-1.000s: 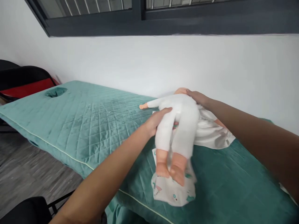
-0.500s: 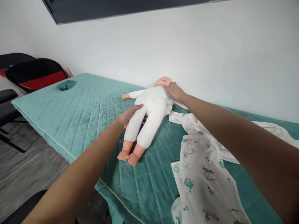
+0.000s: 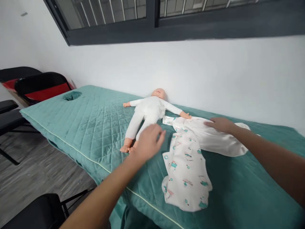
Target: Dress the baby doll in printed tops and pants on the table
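Note:
A baby doll (image 3: 150,111) in a white bodysuit lies on its back on the teal quilted table (image 3: 95,124), head toward the wall, arms spread. Beside it to the right lies a white patterned baby garment (image 3: 188,159), partly crumpled. My left hand (image 3: 149,141) hovers above the doll's legs, fingers loosely spread, holding nothing. My right hand (image 3: 220,124) rests flat on the upper part of the garment, fingers extended.
The teal table has a face hole (image 3: 72,95) at its far left end. Black and red folding chairs (image 3: 40,84) stand at the left. Another black chair (image 3: 35,213) sits at the lower left. A white wall and a dark window frame (image 3: 166,22) are behind.
Both hands have let go of the doll, which now lies flat. My left hand has lifted off toward the right. My right hand has moved onto the garment.

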The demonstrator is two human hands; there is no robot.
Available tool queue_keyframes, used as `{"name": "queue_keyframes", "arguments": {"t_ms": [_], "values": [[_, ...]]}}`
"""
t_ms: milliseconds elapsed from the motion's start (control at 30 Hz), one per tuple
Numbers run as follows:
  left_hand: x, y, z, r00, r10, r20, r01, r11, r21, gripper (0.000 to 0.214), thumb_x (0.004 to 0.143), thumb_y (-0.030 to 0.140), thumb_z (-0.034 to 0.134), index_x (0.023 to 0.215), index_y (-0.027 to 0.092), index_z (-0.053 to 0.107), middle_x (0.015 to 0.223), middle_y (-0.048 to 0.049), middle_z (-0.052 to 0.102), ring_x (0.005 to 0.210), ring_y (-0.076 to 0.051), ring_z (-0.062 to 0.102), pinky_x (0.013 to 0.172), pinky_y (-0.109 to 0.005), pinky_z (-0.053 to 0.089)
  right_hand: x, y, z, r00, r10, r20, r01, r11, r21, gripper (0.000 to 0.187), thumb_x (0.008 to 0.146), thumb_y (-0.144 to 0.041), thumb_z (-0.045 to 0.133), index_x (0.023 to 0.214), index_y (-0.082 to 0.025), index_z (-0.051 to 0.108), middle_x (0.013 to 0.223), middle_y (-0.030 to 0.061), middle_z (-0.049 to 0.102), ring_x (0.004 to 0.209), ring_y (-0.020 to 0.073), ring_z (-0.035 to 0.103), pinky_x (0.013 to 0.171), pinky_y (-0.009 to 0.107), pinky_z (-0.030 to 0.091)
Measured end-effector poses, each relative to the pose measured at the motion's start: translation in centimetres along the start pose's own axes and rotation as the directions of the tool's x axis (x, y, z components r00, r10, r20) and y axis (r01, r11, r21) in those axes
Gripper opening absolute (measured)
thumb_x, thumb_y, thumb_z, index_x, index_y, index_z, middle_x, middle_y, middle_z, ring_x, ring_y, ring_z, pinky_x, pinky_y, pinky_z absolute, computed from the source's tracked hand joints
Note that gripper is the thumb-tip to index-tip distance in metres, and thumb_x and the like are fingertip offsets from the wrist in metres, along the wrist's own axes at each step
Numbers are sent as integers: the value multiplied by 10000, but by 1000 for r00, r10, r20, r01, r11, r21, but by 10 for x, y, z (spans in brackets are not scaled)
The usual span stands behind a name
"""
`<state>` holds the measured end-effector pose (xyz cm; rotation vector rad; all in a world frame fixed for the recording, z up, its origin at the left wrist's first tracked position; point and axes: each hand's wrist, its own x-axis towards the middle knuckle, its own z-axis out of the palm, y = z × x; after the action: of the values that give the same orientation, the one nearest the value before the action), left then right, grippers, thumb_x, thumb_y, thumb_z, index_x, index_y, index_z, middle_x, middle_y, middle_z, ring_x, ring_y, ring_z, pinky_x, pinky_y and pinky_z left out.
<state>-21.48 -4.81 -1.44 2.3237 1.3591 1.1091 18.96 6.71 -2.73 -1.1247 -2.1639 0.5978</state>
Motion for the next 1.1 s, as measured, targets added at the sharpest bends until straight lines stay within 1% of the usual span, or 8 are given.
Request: {"name": "queue_keyframes", "arguments": {"t_ms": [200, 333, 467, 533, 633, 833, 967, 1100], "values": [[-38, 43, 65, 973, -192, 125, 192, 981, 13, 78, 909, 230, 534, 839, 207, 561, 986, -92, 645, 997, -245, 602, 904, -381, 471, -43, -39, -24, 920, 387, -52, -341, 730, -593, 492, 775, -781, 619, 725, -292, 603, 680, 85, 668, 839, 324, 694, 784, 489, 542], [-36, 48, 82, 891, -406, 203, 448, 858, -252, 399, 837, 352, 706, 1167, 153, 602, 1213, -136, 667, 1156, -271, 609, 1021, -387, 452, -55, -89, -23, 879, 465, -105, -407, 616, -674, 353, 967, -492, 497, 956, -193, 684, 869, 158, 717, 910, 341, 671, 749, 430, 482], [-29, 69, 91, 840, -405, 363, 520, 791, -321, 608, 711, 255, 808, 1269, 131, 603, 1294, -145, 668, 1193, -297, 616, 1036, -381, 452, -64, -127, -13, 892, 443, -90, -374, 613, -696, 401, 1009, -425, 381, 1226, -239, 663, 1056, 140, 737, 955, 318, 670, 746, 370, 468], [-29, 85, 91, 856, -278, 436, 441, 832, -336, 457, 717, 218, 781, 1154, 131, 675, 1185, -107, 716, 1110, -289, 649, 994, -374, 479, -68, -143, -8, 912, 406, -53, -325, 638, -698, 407, 1012, -389, 371, 1272, -257, 655, 1118, 119, 742, 994, 307, 671, 760, 351, 468], [-32, 109, 83, 907, 81, 414, 124, 886, -446, 185, 822, 224, 677, 987, 155, 726, 1009, -55, 735, 979, -244, 666, 928, -353, 508, -75, -166, -5, 945, 327, 2, -239, 695, -679, 416, 1011, -334, 362, 1317, -287, 640, 1234, 65, 725, 1082, 291, 663, 813, 341, 478], [-28, 145, 72, 936, 348, -49, -351, 927, -130, 318, 801, 27, 561, 993, 229, 712, 1424, -101, 533, 1344, -278, 465, 1113, -465, 390, -108, -207, -16, 998, 11, 60, 18, 881, -472, 372, 962, -241, 425, 1190, -283, 716, 1189, 6, 744, 1090, 234, 675, 923, 338, 495], [-13, 161, 79, 900, 409, -147, -418, 908, -31, 302, 776, 21, 545, 1019, 181, 624, 1456, -154, 496, 1386, -278, 433, 1125, -464, 374, -146, -231, -30, 998, -15, 61, 38, 919, -392, 364, 960, -213, 423, 1147, -272, 730, 1157, 18, 745, 1061, 217, 674, 928, 353, 498], [0, 177, 85, 955, 294, -50, -293, 956, 12, 344, 814, 75, 546, 1127, 206, 604, 1194, -103, 672, 1144, -255, 616, 962, -386, 465, -184, -241, -46, 997, 58, 43, -37, 925, -377, 321, 979, -274, 447, 1149, -284, 719, 1178, 22, 732, 1084, 235, 661, 934, 385, 496]]}}
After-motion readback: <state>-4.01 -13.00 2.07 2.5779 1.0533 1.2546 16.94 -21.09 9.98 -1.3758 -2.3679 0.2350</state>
